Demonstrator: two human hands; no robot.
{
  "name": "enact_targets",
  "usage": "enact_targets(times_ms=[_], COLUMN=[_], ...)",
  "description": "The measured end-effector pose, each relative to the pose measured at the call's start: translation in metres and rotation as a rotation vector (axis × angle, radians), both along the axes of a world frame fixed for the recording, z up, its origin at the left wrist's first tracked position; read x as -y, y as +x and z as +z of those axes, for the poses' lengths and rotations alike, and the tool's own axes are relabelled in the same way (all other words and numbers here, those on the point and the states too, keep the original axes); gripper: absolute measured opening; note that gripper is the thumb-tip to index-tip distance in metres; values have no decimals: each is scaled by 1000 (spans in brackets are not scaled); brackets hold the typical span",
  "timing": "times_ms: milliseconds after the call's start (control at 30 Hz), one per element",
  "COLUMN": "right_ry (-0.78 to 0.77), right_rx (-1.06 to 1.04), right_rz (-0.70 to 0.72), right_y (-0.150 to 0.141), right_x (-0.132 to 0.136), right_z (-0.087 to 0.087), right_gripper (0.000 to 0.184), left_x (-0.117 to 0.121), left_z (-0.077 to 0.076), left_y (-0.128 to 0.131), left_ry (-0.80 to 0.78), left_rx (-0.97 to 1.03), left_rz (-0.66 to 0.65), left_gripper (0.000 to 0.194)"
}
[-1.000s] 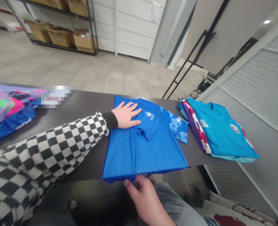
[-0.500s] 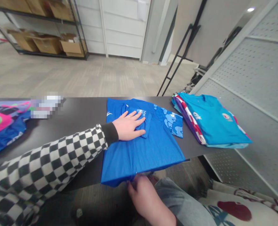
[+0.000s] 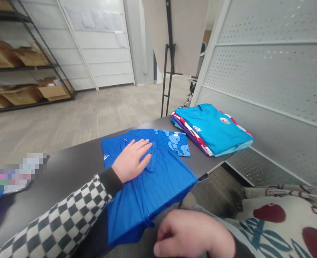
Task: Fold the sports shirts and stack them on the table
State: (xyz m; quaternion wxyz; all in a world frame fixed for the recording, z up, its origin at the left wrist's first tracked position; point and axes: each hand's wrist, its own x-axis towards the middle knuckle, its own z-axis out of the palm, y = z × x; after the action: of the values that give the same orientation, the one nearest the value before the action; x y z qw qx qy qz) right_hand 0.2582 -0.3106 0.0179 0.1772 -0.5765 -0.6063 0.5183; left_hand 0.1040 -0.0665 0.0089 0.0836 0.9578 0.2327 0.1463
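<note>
Blue polo shirt [image 3: 158, 190] lies under the left hand [image 3: 130, 161], beside the right hand [image 3: 193, 234].

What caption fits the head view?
Left hand resting on a blue shirt on a dark table, right hand below its hem, teal shirts stacked beside.

Bright even indoor light, soft shadows, edges bent, right hand [image 3: 193, 234] slightly blurred.

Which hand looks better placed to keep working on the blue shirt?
Probably the left hand, which lies flat on the blue shirt; the right hand is off it, nearer the camera.
</note>
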Motion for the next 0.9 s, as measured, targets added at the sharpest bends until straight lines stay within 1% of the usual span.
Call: enact_targets(times_ms=[33,67,100,167,200,233,267,300,333,400,433,500,567,633,700,767,833,900], right_ry=[-10,23,96,290,353,371,331,256,186,104,100,123,166,252,361,485,621,748], right_rx=[-42,-49,-11,195,346,502,642,750,825,896,900,888,862,813,732,641,560,484], right_rz=[-21,-93,-207,-500,-632,-757,-848,-907,-938,-937,-921,-885,-873,-894,-932,-960,-976,-951], right_y=[11,23,36,63,77,89,100,108,114,119,119,118,117,117,115,106,86,55], right_x=[-6,-15,-26,-53,-68,-82,-96,-108,-119,-134,-139,-146,-152,-158,-165,-170,-174,-176], right_z=[13,24,34,45,47,46,43,38,31,18,12,5,5,10,17,25,31,36], right_gripper=[29,35,38,38,35,32,32,33,36,41,38,27,19,16,17,16,9,14], left_x=[-3,-7,-12,-23,-28,-33,-38,-40,-42,-40,-37,-29,-23,-19,-18,-18,-19,-22], left_z=[2,4,6,6,5,3,1,-1,-4,-7,-9,-10,-9,-9,-10,-11,-12,-13], left_y=[-2,-3,-6,-12,-17,-23,-30,-38,-46,-64,-72,-83,-87,-85,-80,-76,-74,-76], left_ry=[31,62,90,134,140,132,114,90,65,21,3,-28,-54,-74,-94,-116,-145,-189], left_rx=[34,52,55,37,29,27,28,36,50,91,115,147,146,130,123,133,166,242], left_rz=[20,45,74,132,155,172,183,192,198,214,219,208,178,147,115,74,44,57], left_gripper=[51,46,41,35,33,33,33,34,35,37,38,37,36,34,33,32,30,28])
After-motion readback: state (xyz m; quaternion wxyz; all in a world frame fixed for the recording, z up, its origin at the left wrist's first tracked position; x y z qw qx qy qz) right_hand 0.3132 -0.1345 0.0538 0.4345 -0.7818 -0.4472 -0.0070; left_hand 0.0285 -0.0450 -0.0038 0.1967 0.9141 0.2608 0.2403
